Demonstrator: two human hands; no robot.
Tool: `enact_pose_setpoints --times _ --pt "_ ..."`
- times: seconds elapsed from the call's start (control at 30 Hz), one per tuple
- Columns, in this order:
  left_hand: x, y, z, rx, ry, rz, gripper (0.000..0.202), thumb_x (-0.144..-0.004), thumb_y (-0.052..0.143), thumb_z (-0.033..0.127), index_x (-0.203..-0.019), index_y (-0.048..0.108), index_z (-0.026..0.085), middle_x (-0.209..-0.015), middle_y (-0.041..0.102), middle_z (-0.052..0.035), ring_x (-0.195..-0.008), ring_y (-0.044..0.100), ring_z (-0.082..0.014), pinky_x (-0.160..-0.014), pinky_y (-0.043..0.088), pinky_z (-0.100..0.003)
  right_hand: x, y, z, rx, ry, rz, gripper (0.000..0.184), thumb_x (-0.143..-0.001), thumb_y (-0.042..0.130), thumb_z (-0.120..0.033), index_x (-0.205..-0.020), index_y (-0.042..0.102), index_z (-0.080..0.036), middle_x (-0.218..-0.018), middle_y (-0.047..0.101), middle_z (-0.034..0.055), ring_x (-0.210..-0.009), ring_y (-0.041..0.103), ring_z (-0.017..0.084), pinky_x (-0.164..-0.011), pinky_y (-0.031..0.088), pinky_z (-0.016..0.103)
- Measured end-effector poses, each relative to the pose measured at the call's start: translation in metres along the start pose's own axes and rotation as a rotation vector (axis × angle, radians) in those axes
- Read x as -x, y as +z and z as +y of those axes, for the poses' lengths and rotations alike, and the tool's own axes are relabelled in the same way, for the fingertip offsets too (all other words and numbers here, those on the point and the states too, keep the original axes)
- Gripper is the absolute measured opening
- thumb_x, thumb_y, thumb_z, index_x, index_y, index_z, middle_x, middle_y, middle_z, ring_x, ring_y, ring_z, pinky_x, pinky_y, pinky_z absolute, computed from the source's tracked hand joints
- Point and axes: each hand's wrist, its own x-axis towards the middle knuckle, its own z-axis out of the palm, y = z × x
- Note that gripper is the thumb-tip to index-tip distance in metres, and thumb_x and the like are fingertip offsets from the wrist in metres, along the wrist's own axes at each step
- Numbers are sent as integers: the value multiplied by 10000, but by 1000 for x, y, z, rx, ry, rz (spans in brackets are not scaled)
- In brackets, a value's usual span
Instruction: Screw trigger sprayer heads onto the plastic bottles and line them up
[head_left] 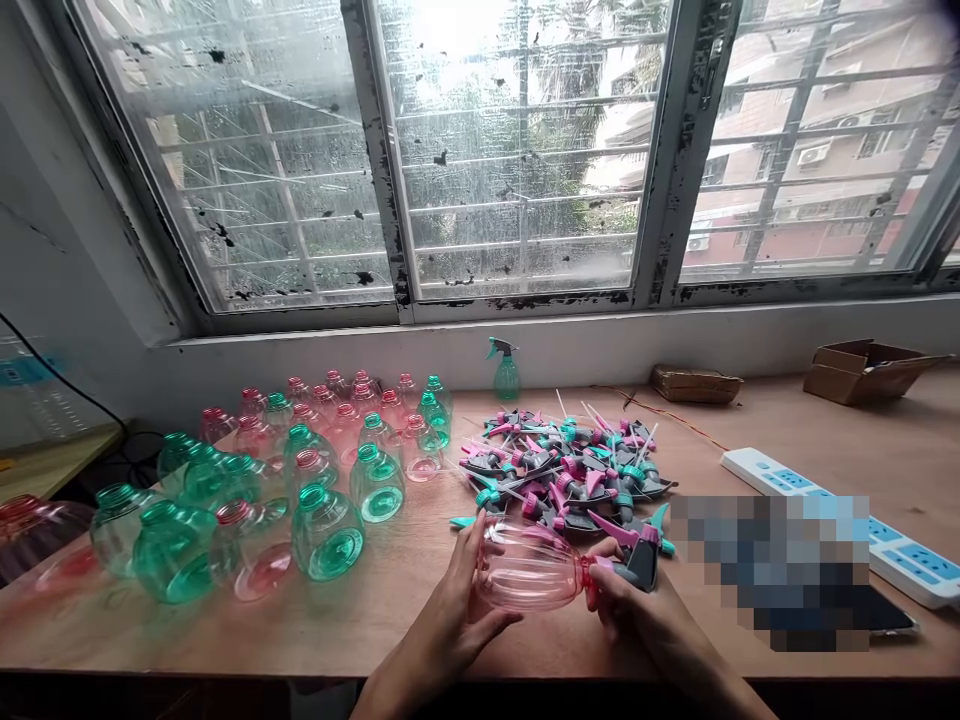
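Note:
A clear pink spray bottle (531,568) lies on its side between my hands, near the table's front edge. My left hand (463,590) is wrapped round its base end, thumb below and fingers behind. At the neck, my right hand (626,590) grips the pink and grey spray head (641,555), which sits on the bottle's mouth; whether it is fully screwed on I cannot tell. Just beyond lies a heap of loose pink, teal and grey spray heads (570,465) with thin white tubes. To the left stand many open pink and green bottles (328,530).
A complete green spray bottle (507,375) stands by the wall under the window. On the right are a white power strip (780,475), a blurred-out patch with a dark flat device (889,612), and two cardboard boxes (697,384) at the back.

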Motion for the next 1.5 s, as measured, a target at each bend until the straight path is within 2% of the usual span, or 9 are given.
enact_pose_setpoints --times 0.1,0.27,0.43,0.6,0.8,0.97,1.13,1.37,1.5 --pt "-1 -2 2 17 -3 3 996 -871 760 452 -1622 111 359 -1580 352 -127 -1410 439 -357 -1202 359 -506 0 -1 1 -19 14 -5 357 -861 765 -511 -896 583 -206 -620 698 -27 -414 551 93 -428 384 196" --pt "-3 -6 11 95 -66 -7 937 -890 678 574 -1625 161 307 -1458 465 -142 -1134 606 -296 -1095 461 -465 2 1 -1 33 -11 -3 386 -833 791 -520 -924 617 -187 -632 707 -7 -425 563 108 -439 417 223" --pt "-5 -9 20 76 -71 19 901 -884 596 679 -1614 232 297 -1493 461 -124 -1311 494 -346 -1194 346 -465 4 4 -5 53 4 -10 416 -793 822 -530 -943 618 -201 -651 715 -4 -430 562 116 -436 441 234" --pt "-7 -9 25 78 -74 19 884 -874 571 713 -1595 303 277 -1443 525 -122 -1309 515 -350 -1223 305 -472 5 5 -6 47 -21 -1 415 -784 829 -524 -968 629 -211 -673 728 4 -451 568 130 -454 444 247" --pt "2 -11 32 159 -129 -21 755 -900 697 519 -1555 385 312 -1548 481 -86 -1452 402 -338 -1259 262 -446 5 2 -1 62 -29 4 412 -804 819 -512 -1005 613 -218 -680 728 0 -456 568 125 -477 439 247" --pt "7 -13 33 363 -221 -36 1057 -741 883 433 -1597 268 341 -1550 505 -80 -1513 325 -359 -1250 292 -481 5 2 -1 51 -27 -5 398 -808 810 -521 -939 591 -216 -659 709 -6 -442 563 127 -455 432 242" --pt "6 -12 30 518 -259 -96 1228 -768 852 489 -1625 -15 342 -1426 610 -107 -1478 399 -343 -1192 369 -488 5 5 -7 54 -7 3 405 -792 814 -538 -890 599 -209 -667 730 6 -429 562 124 -439 404 229" --pt "10 -16 22 479 -231 -109 1057 -804 735 648 -1624 145 338 -1434 542 -99 -1410 449 -346 -1260 201 -518 5 4 -2 71 -24 -23 422 -788 811 -555 -905 593 -213 -641 727 5 -450 557 133 -461 412 236" --pt "9 -17 24 416 -252 -100 1058 -782 770 624 -1618 190 333 -1499 489 -92 -1420 419 -355 -1269 164 -536 5 1 -1 48 -44 -26 376 -820 804 -506 -914 593 -210 -648 726 -2 -448 567 120 -453 391 217"
